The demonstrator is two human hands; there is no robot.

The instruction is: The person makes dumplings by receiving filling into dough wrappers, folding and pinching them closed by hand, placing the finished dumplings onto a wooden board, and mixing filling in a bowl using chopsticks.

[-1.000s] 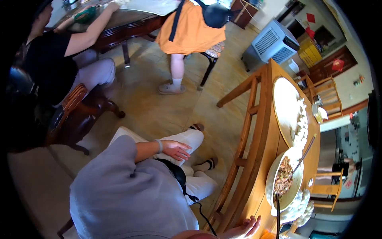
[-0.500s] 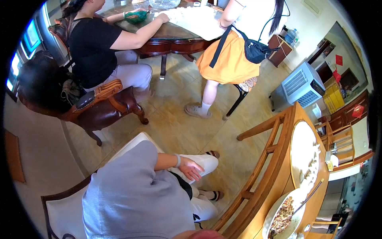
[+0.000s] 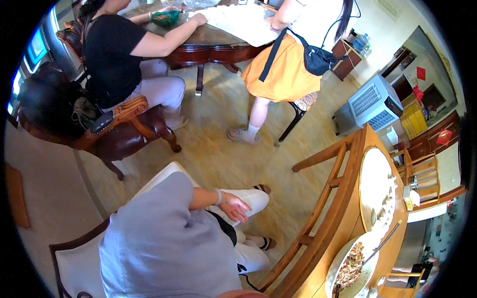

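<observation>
My left hand rests on my lap over white trousers, palm partly showing and fingers loosely apart, holding nothing. A light band circles its wrist. My right hand is out of view; only a blurred pinkish patch shows at the bottom edge. To the right, on a wooden table, a white bowl contains a chopped filling, with chopsticks leaning across its rim. Beyond the bowl lies a round pale tray, with several small white dumplings along its far side.
Across the tiled floor, a person in black sits at a dark table, a hand near a green bowl. Another person in an orange skirt is beside it. An air cooler and leather armchair stand nearby.
The whole view has shifted slightly left. The seated person's hand has moved a little beside the green bowl. My left hand stays on my lap.
</observation>
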